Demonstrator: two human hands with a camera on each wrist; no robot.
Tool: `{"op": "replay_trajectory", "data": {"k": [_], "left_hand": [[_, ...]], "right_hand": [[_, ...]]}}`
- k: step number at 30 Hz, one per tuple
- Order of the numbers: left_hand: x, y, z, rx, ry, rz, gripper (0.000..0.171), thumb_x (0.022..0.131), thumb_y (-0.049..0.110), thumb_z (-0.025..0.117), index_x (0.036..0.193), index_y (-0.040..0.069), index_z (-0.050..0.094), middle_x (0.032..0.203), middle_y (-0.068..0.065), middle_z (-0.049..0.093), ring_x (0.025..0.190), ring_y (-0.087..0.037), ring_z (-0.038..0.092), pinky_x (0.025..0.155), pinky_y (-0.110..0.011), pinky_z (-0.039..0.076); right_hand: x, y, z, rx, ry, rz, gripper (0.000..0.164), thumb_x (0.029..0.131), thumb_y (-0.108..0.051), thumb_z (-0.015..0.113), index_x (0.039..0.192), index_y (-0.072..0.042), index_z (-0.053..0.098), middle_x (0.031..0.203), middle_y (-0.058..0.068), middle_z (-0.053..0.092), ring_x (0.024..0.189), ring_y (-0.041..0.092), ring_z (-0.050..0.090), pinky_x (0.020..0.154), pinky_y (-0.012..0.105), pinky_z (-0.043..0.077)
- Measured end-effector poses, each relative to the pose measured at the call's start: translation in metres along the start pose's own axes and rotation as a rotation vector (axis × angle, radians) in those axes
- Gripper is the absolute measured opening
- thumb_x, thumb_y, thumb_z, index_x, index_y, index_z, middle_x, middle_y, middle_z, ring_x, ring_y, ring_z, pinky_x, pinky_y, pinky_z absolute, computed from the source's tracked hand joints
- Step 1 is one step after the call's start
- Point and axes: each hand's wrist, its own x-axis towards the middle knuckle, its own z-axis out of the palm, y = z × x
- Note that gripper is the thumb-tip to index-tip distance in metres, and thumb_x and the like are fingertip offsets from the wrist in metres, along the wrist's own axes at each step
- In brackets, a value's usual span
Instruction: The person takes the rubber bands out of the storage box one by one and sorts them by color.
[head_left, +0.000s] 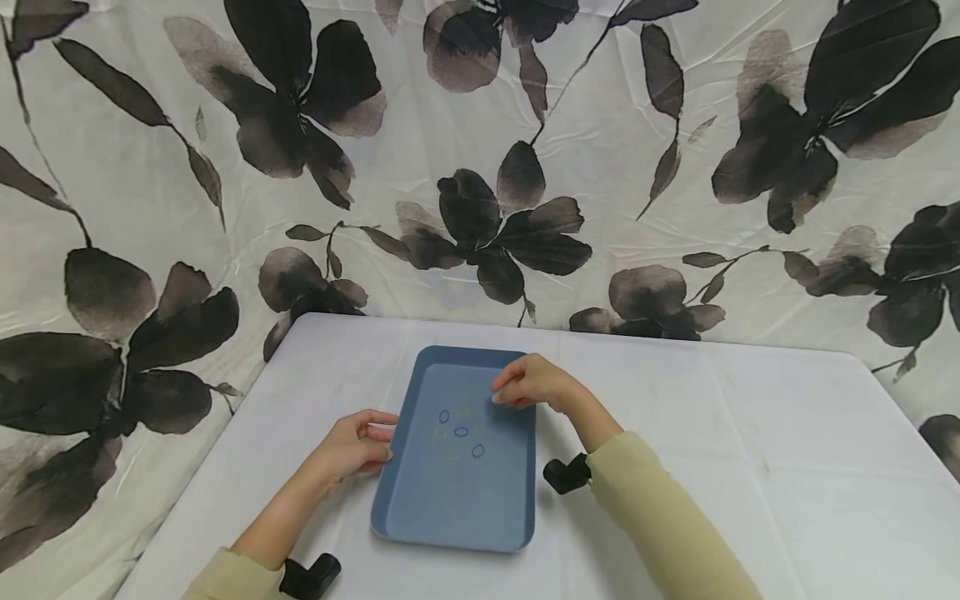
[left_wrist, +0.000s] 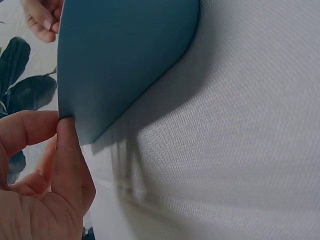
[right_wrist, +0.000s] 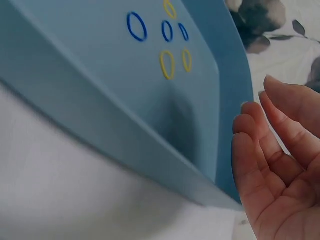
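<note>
A blue tray [head_left: 450,510] is set lengthwise on a white-covered table [head_left: 720,450], its short ends near and far, probably so that its whole floor can be reached from both sides. On that floor, around the middle, thin blue rings [right_wrist: 128,25] and yellow rings [right_wrist: 161,63] are laid flat in a loose cluster, separate from one another; the yellow ones are only faintly seen from above. A raised rim runs around them, which would likely keep such light pieces from straying.

The tray's left rim is pinched by the left hand [head_left: 352,446], thumb and finger closed on its edge. By this grip the tray is presumably kept steady. The right hand [head_left: 534,382] is held over the far right part of the tray, apart from the cluster. Its fingers are loosely bent towards the thumb, a small gap is left between them in the right wrist view, and nothing is seen in them.

Pale yellow sleeves [head_left: 667,517] are worn, and a black device [head_left: 567,474] is seen under the right wrist. Behind the table, a white sheet with dark flowers [head_left: 480,221] is hung.
</note>
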Motion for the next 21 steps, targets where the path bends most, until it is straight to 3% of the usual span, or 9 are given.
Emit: {"op": "replay_trajectory", "data": {"k": [13,21], "left_hand": [[0.001,0.001,0.000,-0.003,0.008,-0.006,0.054,0.071,-0.010,0.059,0.124,-0.007,0.049,0.094,-0.014,0.059,0.071,-0.015,0.059,0.061,-0.027,0.050],[0.002,0.005,0.001,-0.011,-0.023,0.011,0.054,0.072,-0.010,0.059,0.125,-0.009,0.047,0.095,-0.014,0.059,0.071,-0.014,0.059,0.060,-0.027,0.050]], "right_hand": [[0.009,-0.001,0.021,-0.007,-0.044,-0.021,0.021,0.074,0.001,0.073,0.094,0.005,0.069,0.075,0.004,0.065,0.066,0.013,0.058,0.066,0.030,0.052],[0.015,0.003,0.028,-0.137,-0.059,-0.021,0.019,0.070,0.008,0.074,0.088,0.005,0.068,0.065,0.002,0.061,0.058,0.011,0.053,0.056,0.024,0.047]]}}
